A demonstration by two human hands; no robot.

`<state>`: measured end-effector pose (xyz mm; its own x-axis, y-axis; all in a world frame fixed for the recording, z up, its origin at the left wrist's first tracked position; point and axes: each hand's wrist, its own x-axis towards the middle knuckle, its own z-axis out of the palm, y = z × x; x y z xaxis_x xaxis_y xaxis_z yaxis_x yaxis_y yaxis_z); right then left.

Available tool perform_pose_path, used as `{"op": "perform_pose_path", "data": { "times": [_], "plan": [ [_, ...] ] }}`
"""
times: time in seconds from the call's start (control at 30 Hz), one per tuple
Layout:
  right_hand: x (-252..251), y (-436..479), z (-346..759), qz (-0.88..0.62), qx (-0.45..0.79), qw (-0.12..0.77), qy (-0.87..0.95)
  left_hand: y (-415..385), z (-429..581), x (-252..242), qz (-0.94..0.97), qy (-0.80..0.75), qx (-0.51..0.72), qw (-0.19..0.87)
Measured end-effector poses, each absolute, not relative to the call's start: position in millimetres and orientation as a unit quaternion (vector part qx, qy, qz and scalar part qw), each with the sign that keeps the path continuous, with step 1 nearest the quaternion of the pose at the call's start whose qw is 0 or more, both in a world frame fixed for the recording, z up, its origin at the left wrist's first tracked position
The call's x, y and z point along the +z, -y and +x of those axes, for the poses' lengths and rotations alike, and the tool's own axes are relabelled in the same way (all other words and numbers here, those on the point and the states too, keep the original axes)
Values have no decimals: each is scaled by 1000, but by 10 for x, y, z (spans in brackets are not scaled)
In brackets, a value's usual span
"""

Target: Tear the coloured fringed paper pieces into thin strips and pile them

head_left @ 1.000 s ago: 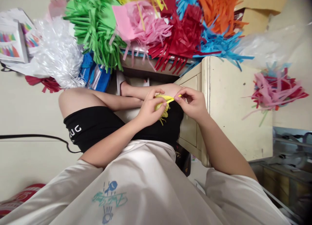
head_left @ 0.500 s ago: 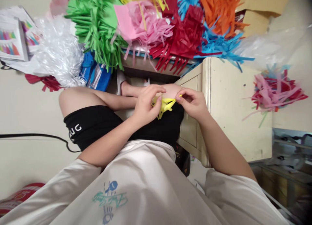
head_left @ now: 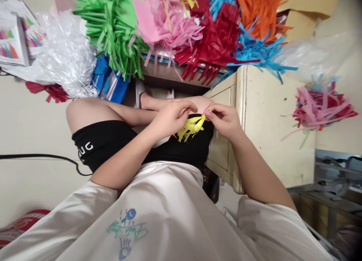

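Note:
A small piece of yellow fringed paper (head_left: 191,127) hangs between my two hands above my lap. My left hand (head_left: 171,118) pinches its left end with fingers curled over it. The right end is pinched by my right hand (head_left: 224,120) between thumb and forefinger. Loose yellow strips dangle below against my black shorts (head_left: 113,142). Both hands are close together, just in front of my bare knees.
A pile of fringed paper in green (head_left: 113,31), pink (head_left: 169,23), red (head_left: 215,42), blue and orange lies on the desk edge above. A cream cabinet (head_left: 271,121) stands at right, with mixed paper strips (head_left: 319,106) beyond. Clear plastic wrap (head_left: 68,57) sits at left.
My left hand has turned over the yellow paper and moved slightly up. More of the fringe now hangs free below my fingers. My right hand has kept its pinch in place.

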<state>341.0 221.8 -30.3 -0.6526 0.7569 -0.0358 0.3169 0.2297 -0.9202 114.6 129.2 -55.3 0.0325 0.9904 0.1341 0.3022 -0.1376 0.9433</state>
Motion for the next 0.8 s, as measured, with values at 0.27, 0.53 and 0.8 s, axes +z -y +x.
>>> {"op": "perform_pose_path", "data": {
  "times": [0.27,0.53,0.8],
  "plan": [
    [-322,-2209,3430,-345,483,218,775,-1272,1254,-617,554,-477,452,511],
    [-325,-2205,3426,-317,384,236,835,-1208,1474,-540,518,-557,437,480],
    [-324,-2182,3419,-342,391,246,818,-1181,1580,-662,503,-573,452,464]
  ]
}}
